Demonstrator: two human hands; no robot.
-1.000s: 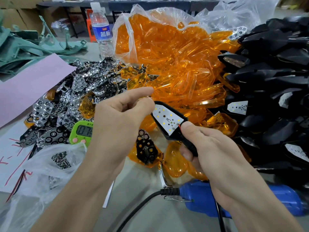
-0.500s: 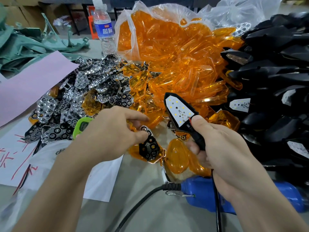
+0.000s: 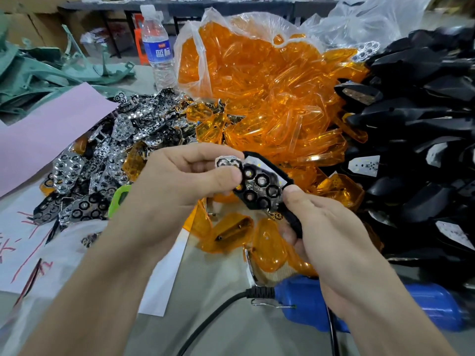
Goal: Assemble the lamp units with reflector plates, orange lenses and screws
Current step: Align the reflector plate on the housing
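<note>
Since the last frame our left grip (image 3: 180, 183) has brought a chrome honeycomb reflector plate (image 3: 259, 185), pinched, over the black lamp unit (image 3: 259, 160), our right grip (image 3: 331, 235) clasping its stem, glossy orange lenses (image 3: 257, 86) bagged at 12 o'clock, matte black housings (image 3: 424, 119) at 3 o'clock

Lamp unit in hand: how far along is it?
Done: the black lamp housing already carries its LED board. In hand: the right hand holds it, and the left hand pinches a reflector plate over the board. Left: an orange lens, then screws; the blue screwdriver lies untouched.
</note>
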